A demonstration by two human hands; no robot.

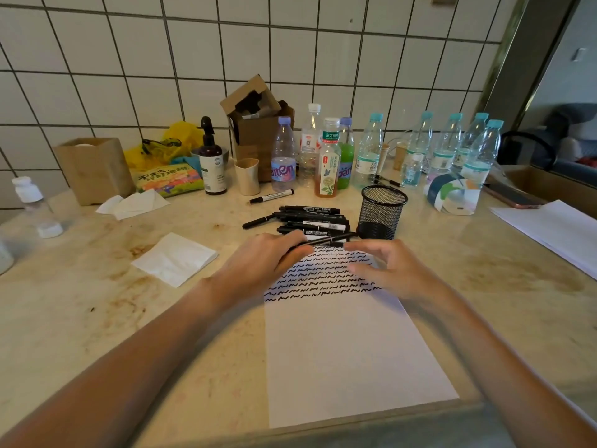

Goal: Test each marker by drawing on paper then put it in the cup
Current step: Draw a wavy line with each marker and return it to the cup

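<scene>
My left hand [265, 257] grips one marker [326, 239] at the far edge of the paper [349, 350], pointing its free end toward my right hand [387, 270], which hovers half-curled and holds nothing, probably so it can pull the cap. The pile of markers [310, 219] lies just beyond the paper beside the mesh cup [381, 211], keeping reaches short. I count roughly seven piled, one stray marker [271, 196], and one cup, which looks empty.
</scene>
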